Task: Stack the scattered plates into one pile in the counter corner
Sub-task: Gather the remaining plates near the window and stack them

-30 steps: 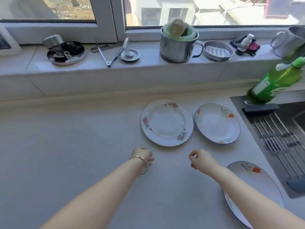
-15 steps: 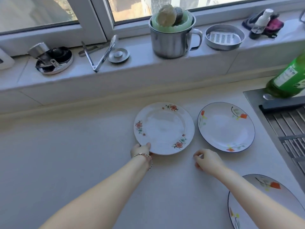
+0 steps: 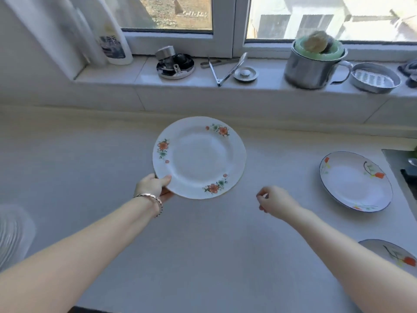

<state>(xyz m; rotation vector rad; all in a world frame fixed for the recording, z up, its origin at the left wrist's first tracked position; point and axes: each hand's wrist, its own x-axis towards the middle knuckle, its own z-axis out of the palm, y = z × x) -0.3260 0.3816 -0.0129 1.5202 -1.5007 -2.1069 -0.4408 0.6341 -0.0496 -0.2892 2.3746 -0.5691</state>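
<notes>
Since the frame half a second back showed my left hand (image 3: 153, 187) only touching the rim, the change is clear. It now pinches the floral plate (image 3: 199, 158) at its near-left edge, thumb on top, fingers curled under. Plate looks raised off the bench (image 3: 90, 168), near side up a bit; cannot tell if the far edge touches. It also sits well apart from the blue-rimmed plate (image 3: 355, 181) now, where before the two lay just beside each other, so it's travelling left. Right hand (image 3: 276, 201) hovers over bare bench just right of the floral plate, fingers loosely curled, holding nothing. Further right, the blue-rimmed plate lies flat on the bench. A second blue-rimmed plate (image 3: 390, 254) sits nearer me at lower right, partly cut off. Task read: first plate is picked up, nothing stacked yet. Corner is probably far left, where the wall (image 3: 33, 71) meets the sill (image 3: 117, 75). Two plates to fetch after this one lands.
</notes>
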